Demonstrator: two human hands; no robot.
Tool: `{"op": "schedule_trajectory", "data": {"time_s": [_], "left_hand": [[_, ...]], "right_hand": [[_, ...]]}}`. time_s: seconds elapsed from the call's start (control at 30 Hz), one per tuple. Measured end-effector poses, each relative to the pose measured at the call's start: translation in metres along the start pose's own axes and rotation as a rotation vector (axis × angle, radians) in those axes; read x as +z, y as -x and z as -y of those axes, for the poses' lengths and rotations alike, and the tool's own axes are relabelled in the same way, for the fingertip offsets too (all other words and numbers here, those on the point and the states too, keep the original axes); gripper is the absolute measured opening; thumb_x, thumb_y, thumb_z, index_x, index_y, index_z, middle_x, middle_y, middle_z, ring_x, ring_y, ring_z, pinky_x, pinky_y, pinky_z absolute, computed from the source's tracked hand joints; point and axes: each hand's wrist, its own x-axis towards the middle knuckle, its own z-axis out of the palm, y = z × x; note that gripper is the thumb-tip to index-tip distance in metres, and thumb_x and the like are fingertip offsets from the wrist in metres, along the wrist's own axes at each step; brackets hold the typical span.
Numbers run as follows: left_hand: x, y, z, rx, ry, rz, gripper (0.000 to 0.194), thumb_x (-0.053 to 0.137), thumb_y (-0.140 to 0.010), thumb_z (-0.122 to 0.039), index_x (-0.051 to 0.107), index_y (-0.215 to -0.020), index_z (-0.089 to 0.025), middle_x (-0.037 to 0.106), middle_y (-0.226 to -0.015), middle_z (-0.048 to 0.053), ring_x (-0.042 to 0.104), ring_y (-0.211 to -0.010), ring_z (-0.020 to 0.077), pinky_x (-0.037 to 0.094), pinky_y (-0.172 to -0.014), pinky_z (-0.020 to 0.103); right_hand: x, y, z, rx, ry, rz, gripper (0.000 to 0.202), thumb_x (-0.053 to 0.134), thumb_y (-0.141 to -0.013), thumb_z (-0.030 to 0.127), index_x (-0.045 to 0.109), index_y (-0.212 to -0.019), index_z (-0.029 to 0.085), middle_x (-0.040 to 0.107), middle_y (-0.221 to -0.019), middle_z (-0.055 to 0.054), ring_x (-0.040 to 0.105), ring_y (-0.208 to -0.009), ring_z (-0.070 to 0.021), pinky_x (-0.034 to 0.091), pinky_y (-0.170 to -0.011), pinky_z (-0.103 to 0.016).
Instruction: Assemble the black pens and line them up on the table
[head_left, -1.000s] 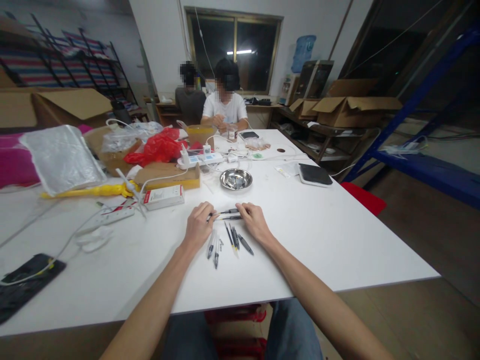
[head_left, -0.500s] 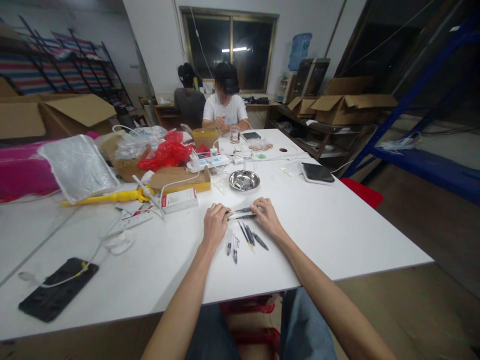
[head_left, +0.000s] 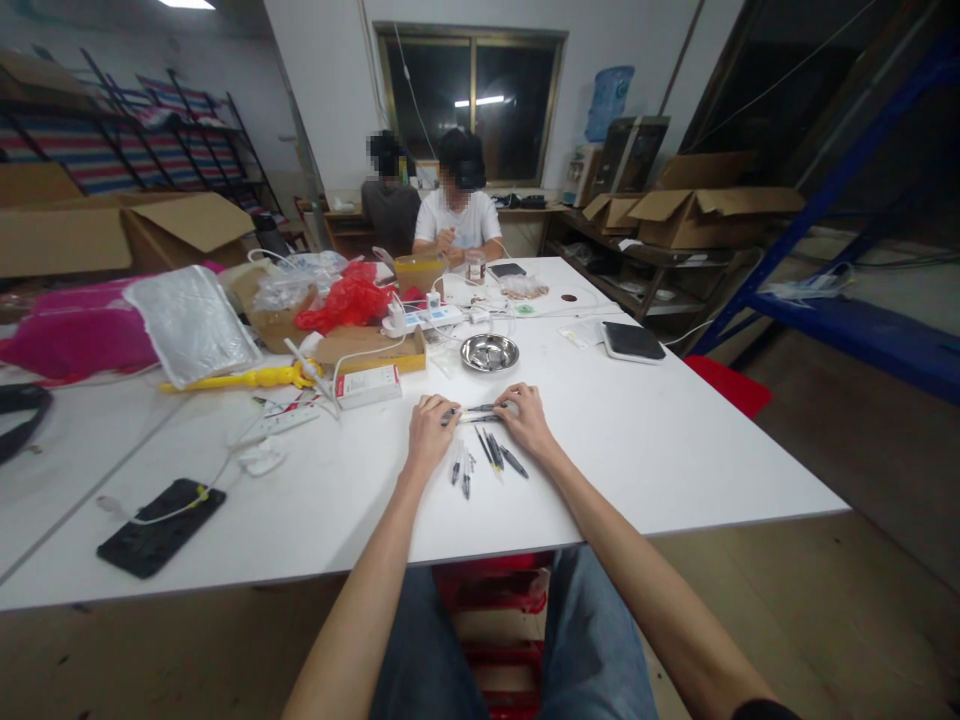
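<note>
Your knees in jeans (head_left: 592,640) sit under the near edge of the white table (head_left: 675,450), and both forearms reach forward over it. Just past your wrists lie loose pens (head_left: 480,460), scattered on the tabletop between your hands and slightly nearer to you. Your left hand (head_left: 430,432) rests knuckles up, fingers curled onto one end of two thin pens (head_left: 474,412) that lie crosswise; your right hand (head_left: 527,418) curls onto the other end, so the pair spans the gap between your hands. Whether either hand truly pinches them or only presses them to the table, you cannot tell from here. Off to your left lies a black phone (head_left: 160,512) with a white cable across it, well apart from your hands. Beyond your fingers stands a steel bowl (head_left: 489,352), with a small white box (head_left: 367,384) to its left and a dark tablet (head_left: 633,342) to its right. Further back sits a red bag (head_left: 346,298) among cardboard boxes. At the far end of the table a person in a white shirt (head_left: 459,222) sits facing you, with another person just behind.
</note>
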Motion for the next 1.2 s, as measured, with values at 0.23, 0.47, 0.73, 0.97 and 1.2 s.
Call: {"op": "schedule_trajectory", "data": {"time_s": [0.23,0.47,0.73,0.97,1.2], "left_hand": [[0.004,0.000,0.004,-0.031,-0.024,0.000,0.006,0.065,-0.085,-0.021,0.071,-0.085,-0.022,0.068,-0.090,0.003,0.055,-0.095,0.0227,0.044,-0.088,0.038],[-0.006,0.010,-0.012,-0.127,0.130,-0.195,0.017,0.050,-0.093,-0.022,0.068,-0.094,-0.021,0.066,-0.096,0.005,0.058,-0.096,0.0197,0.044,-0.088,0.034],[-0.022,0.053,-0.037,-0.330,-0.023,0.085,0.006,0.051,-0.090,-0.023,0.054,-0.085,-0.022,0.061,-0.074,0.000,0.057,-0.075,0.0181,0.039,-0.067,0.028],[-0.019,0.053,-0.042,-0.246,-0.183,0.132,0.011,0.054,-0.088,-0.023,0.049,-0.079,-0.022,0.062,-0.080,0.004,0.055,-0.084,0.0230,0.041,-0.075,0.034],[-0.021,0.058,-0.038,-0.246,-0.168,0.120,0.010,0.046,-0.091,-0.014,0.051,-0.086,-0.022,0.063,-0.088,0.005,0.055,-0.088,0.0218,0.041,-0.079,0.034]], "right_hand": [[0.001,0.003,0.001,-0.009,0.020,-0.022,0.011,0.067,-0.086,0.031,0.072,-0.090,0.022,0.058,-0.104,-0.009,0.047,-0.103,-0.0273,0.041,-0.095,-0.042],[-0.009,0.011,0.024,-0.082,0.023,-0.111,0.016,0.052,-0.094,0.025,0.067,-0.090,0.020,0.061,-0.094,-0.007,0.050,-0.094,-0.0248,0.040,-0.088,-0.038],[-0.017,0.049,0.053,-0.099,0.212,0.131,0.008,0.058,-0.089,0.026,0.064,-0.092,0.020,0.062,-0.088,-0.005,0.050,-0.089,-0.0230,0.038,-0.080,-0.033],[-0.012,0.034,0.073,-0.130,0.494,0.272,0.015,0.058,-0.090,0.033,0.064,-0.091,0.019,0.062,-0.098,-0.010,0.049,-0.098,-0.0269,0.037,-0.080,-0.036],[-0.006,0.024,0.081,-0.151,0.623,0.360,0.018,0.053,-0.091,0.027,0.065,-0.095,0.015,0.063,-0.107,-0.015,0.049,-0.104,-0.0289,0.038,-0.084,-0.037]]}}
